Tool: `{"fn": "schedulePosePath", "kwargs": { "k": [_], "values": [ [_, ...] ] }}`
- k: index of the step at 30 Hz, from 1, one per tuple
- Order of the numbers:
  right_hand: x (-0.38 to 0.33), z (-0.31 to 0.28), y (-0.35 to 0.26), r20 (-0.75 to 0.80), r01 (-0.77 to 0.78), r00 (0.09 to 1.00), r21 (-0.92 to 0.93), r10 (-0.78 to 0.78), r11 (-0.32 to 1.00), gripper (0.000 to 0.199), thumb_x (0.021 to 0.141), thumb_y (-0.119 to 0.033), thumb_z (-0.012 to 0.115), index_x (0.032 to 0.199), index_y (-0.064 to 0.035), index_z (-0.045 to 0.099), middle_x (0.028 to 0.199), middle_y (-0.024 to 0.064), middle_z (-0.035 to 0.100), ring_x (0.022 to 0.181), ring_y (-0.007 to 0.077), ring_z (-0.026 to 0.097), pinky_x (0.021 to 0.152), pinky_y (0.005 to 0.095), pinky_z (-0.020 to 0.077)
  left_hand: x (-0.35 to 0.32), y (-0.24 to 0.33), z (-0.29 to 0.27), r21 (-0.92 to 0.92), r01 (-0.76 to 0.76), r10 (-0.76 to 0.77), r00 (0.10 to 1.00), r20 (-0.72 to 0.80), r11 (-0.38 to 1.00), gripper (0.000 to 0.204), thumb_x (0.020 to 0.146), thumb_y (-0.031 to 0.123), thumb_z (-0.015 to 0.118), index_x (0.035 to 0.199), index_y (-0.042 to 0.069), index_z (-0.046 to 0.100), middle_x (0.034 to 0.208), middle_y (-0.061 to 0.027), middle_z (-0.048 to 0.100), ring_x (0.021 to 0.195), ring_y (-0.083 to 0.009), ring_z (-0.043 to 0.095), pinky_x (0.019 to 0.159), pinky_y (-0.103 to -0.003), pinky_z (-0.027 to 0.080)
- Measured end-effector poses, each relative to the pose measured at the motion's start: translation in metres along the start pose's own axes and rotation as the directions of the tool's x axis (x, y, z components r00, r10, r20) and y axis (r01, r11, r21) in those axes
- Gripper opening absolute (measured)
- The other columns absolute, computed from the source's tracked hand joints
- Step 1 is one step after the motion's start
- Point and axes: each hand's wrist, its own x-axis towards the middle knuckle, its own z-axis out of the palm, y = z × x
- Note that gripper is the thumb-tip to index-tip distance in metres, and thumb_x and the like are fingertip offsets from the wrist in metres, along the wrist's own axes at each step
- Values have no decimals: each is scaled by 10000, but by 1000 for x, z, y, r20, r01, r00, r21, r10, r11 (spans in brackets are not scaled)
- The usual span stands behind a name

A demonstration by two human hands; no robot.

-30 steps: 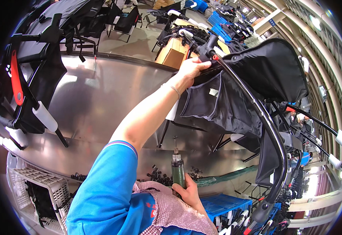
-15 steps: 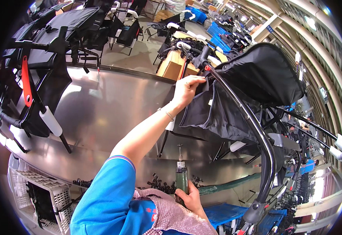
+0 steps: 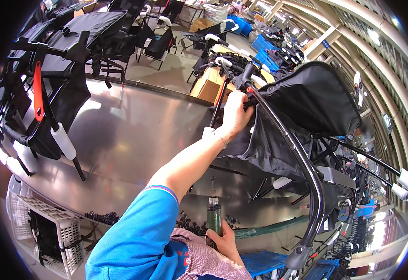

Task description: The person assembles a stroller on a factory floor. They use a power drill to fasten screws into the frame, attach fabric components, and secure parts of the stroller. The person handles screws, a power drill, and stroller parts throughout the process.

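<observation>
Just left of your right hand (image 3: pixel 225 239), the green tool (image 3: pixel 214 215) points tip up, your fingers and thumb wrapped around it; keep that tip well clear of cloth. Beyond it, your left hand (image 3: pixel 236 113) curls in by the black joint (image 3: pixel 247 77), though I cannot tell whether it pinches anything; a firm hold there should best steady the black frame (image 3: pixel 299 150) at that hand's right.

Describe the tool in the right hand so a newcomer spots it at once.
Start at the shiny metal table, then drop to the picture's lower middle. There, the right hand holds the tool, its thin tip pointing up the picture. Its green barrel sets it apart from the black parts alongside.
</observation>
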Motion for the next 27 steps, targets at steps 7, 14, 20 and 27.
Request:
{"fn": "schedulePosePath", "kwargs": {
  "k": [7,14,20,27],
  "values": [
    [-1,-2,9,-2,15,1000,15,-15,1000,489,825,-260,737,1193,-6,538,906,22,591,793,103,515,708,252,445,8,-17,-24,-149,-3,22,991,129,989,235,733,34,690,937,-4,580,835,-119,613,745,-224,632,711,-316,516],
    [0,2,-3,9,47,999,-13,-47,999,491,826,-279,732,1184,-2,541,877,16,582,769,104,508,692,255,441,25,-22,-38,-69,10,10,959,283,998,185,786,41,677,968,17,655,893,-78,632,755,-161,634,723,-257,524],
    [2,3,-5,35,-26,999,106,22,994,490,829,-264,728,1193,4,538,877,12,586,774,102,526,702,255,453,24,-8,-41,34,-72,62,971,230,997,126,756,28,659,881,16,673,815,-90,635,756,-212,640,694,-293,524],
    [14,-2,-10,27,24,999,169,-29,985,468,833,-213,728,1195,7,531,864,19,598,718,72,544,642,231,456,7,0,-35,126,-237,216,963,160,963,136,752,38,684,887,30,681,838,-96,645,774,-266,630,712,-346,517]
  ]
}}
